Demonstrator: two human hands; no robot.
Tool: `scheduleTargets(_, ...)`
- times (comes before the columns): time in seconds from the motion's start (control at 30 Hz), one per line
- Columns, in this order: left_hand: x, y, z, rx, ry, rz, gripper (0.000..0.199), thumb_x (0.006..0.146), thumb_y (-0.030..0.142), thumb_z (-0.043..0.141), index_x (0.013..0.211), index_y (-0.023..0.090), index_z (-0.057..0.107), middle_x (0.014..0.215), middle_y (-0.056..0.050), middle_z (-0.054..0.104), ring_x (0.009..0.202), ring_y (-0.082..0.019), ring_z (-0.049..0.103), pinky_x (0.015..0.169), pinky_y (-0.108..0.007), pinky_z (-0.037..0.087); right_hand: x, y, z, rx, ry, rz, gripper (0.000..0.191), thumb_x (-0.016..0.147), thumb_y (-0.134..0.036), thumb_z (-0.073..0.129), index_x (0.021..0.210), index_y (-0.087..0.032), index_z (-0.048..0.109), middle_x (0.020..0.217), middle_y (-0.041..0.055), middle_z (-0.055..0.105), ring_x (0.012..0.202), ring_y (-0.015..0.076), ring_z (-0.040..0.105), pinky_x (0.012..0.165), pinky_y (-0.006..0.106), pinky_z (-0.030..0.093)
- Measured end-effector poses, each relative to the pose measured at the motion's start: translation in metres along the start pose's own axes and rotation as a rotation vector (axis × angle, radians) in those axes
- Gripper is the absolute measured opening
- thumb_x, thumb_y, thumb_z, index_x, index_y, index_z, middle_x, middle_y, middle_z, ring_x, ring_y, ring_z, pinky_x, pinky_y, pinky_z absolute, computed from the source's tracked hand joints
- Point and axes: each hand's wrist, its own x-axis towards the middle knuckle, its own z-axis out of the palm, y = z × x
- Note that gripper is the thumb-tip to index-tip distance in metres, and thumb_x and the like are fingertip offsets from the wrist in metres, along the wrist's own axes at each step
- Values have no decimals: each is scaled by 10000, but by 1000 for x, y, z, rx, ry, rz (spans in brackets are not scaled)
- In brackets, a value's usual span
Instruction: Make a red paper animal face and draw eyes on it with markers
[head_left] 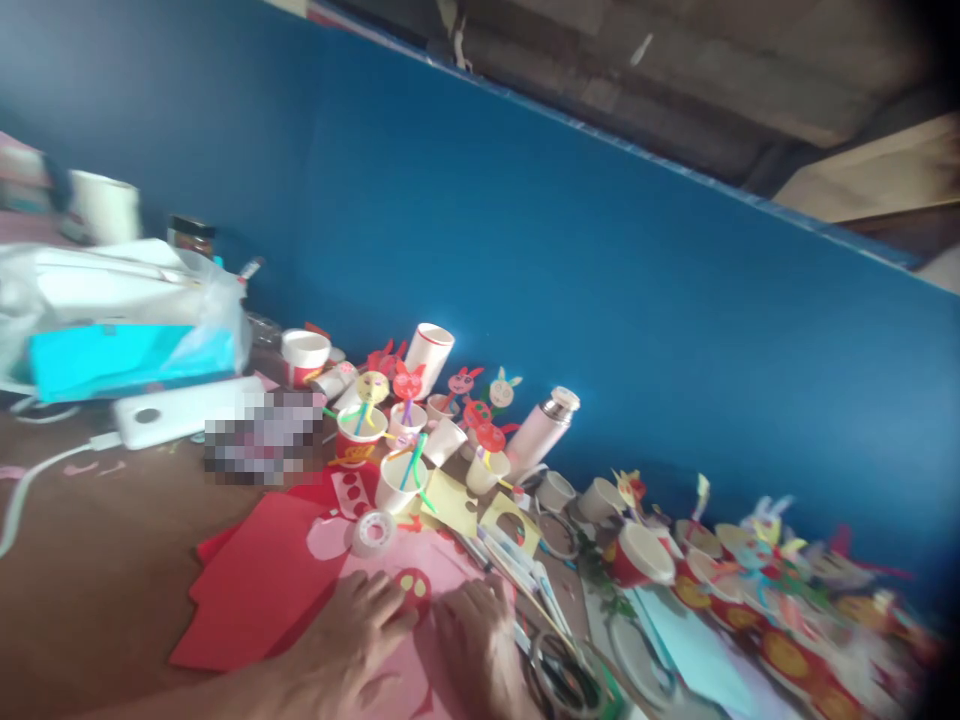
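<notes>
At the lower middle of the head view, my left hand (360, 625) rests on a pink paper sheet (401, 655), its fingers slightly bent and apart. My right hand (480, 635) lies on the same sheet just to the right, blurred, with its fingers extended. Between my fingertips is a red paper disc (412, 588) with two pale yellow spots. Red paper sheets (262, 580) lie to the left of my left hand. A roll of clear tape (374, 532) sits just beyond the fingertips.
Paper cups (401, 483) with paper animal faces stand behind the sheets, near a pink flask (540, 435). Scissors (562, 670) and pens (510, 560) lie right. A white power bank (187, 412) and plastic bag (217, 320) are left. A blue partition (525, 250) rises behind.
</notes>
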Motion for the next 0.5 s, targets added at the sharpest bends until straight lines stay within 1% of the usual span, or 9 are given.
scheduleTargets(0.03, -2, 1, 4, 19, 26, 4, 584, 761, 292, 720, 1326, 225, 587, 1294, -114, 629, 1157, -351, 565, 1030, -491, 402, 1, -1, -2, 6, -27, 40, 273, 902, -78, 467, 674, -223, 506, 613, -34, 563, 601, 147, 532, 776, 326, 344)
scheduleTargets(0.1, -5, 1, 11, 39, 84, -9, 628, 735, 243, 681, 1353, 237, 569, 1304, -106, 631, 1152, -351, 565, 1022, -476, 404, 5, -1, -5, 18, -22, 16, 274, 938, -119, 476, 698, -226, 555, 624, -35, 599, 620, 144, 565, 764, 313, 353)
scheduleTargets(0.13, -5, 1, 14, 39, 116, -14, 630, 732, 224, 653, 1356, 253, 567, 1288, -89, 645, 1135, -340, 574, 1012, -467, 408, 7, 0, -7, 3, -21, 26, 268, 964, -138, 474, 743, -230, 593, 629, -42, 611, 621, 136, 574, 765, 305, 358)
scheduleTargets(0.23, -5, 1, 17, 26, 200, -38, 539, 772, 199, 562, 1303, 287, 598, 1247, -41, 676, 1117, -319, 584, 999, -455, 411, 11, 11, -16, -39, 16, 46, 231, 1008, -203, 461, 897, -241, 660, 683, -38, 652, 646, 132, 603, 756, 294, 372)
scheduleTargets(0.3, -5, 2, 15, -1, 196, -51, 458, 814, 219, 527, 1256, 292, 625, 1236, -27, 677, 1111, -318, 584, 977, -450, 432, 11, 26, -28, -83, 79, 100, 248, 1025, -225, 447, 911, -232, 667, 710, -16, 660, 671, 146, 609, 741, 297, 373)
scheduleTargets(0.33, -5, 3, 14, -21, 180, -56, 422, 836, 236, 521, 1236, 296, 640, 1227, -25, 675, 1104, -320, 587, 962, -451, 445, 10, 35, -36, -116, 132, 148, 253, 1029, -238, 457, 887, -224, 667, 712, -7, 660, 669, 151, 605, 735, 300, 374)
scheduleTargets(0.37, -5, 5, 11, -39, 165, -64, 400, 854, 243, 519, 1226, 304, 654, 1218, -24, 671, 1098, -319, 591, 956, -458, 454, 8, 46, -45, -138, 168, 196, 262, 1033, -242, 462, 868, -213, 664, 740, 13, 671, 706, 166, 615, 747, 309, 377)
scheduleTargets(0.43, -5, 8, 7, -71, 147, -83, 392, 869, 226, 525, 1217, 319, 678, 1225, -35, 656, 1112, -324, 592, 981, -501, 450, 2, 68, -63, -169, 223, 282, 273, 1036, -244, 466, 846, -191, 656, 759, 34, 684, 734, 174, 623, 769, 314, 401)
scheduleTargets(0.5, -5, 11, 5, -113, 133, -101, 400, 857, 217, 540, 1213, 317, 691, 1243, -56, 642, 1133, -331, 586, 1009, -550, 434, -5, 88, -79, -196, 262, 373, 284, 1035, -292, 489, 828, -178, 646, 768, 46, 699, 725, 174, 625, 730, 298, 414)
